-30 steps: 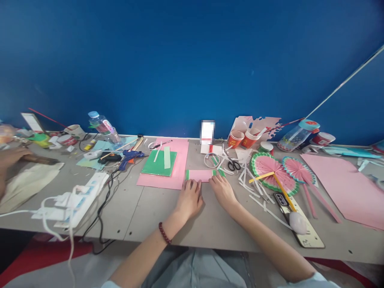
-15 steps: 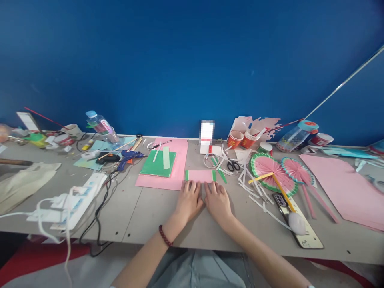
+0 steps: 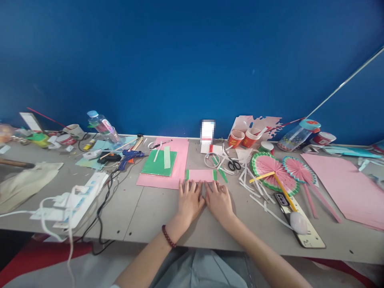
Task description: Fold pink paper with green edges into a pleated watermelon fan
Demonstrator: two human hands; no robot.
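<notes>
A small pink paper strip (image 3: 201, 175) with green ends lies flat on the table in front of me. My left hand (image 3: 190, 200) rests palm down, its fingertips at the near edge of the strip and its fingers stretched out. Beside it, my right hand (image 3: 219, 202) also lies flat, fingertips on the same edge; the thumbs nearly meet. Left of the strip, a green paper stack (image 3: 158, 165) sits on a larger pink sheet (image 3: 180, 154). Black scissors (image 3: 234, 165) and white paper scraps (image 3: 246, 176) lie to the right.
Watermelon-patterned paper fans (image 3: 274, 170), a phone (image 3: 310, 236) and pink sheets (image 3: 339, 180) are on the right. Red paper cups (image 3: 236, 139) stand near the blue wall. A blue glue gun (image 3: 130, 158), a power strip (image 3: 87, 200) and a bottle (image 3: 105, 127) are on the left.
The left hand's fingers have spread a little, with the outer finger now apart from the others. Both hands stay at the strip's near edge. The view has shifted slightly.
</notes>
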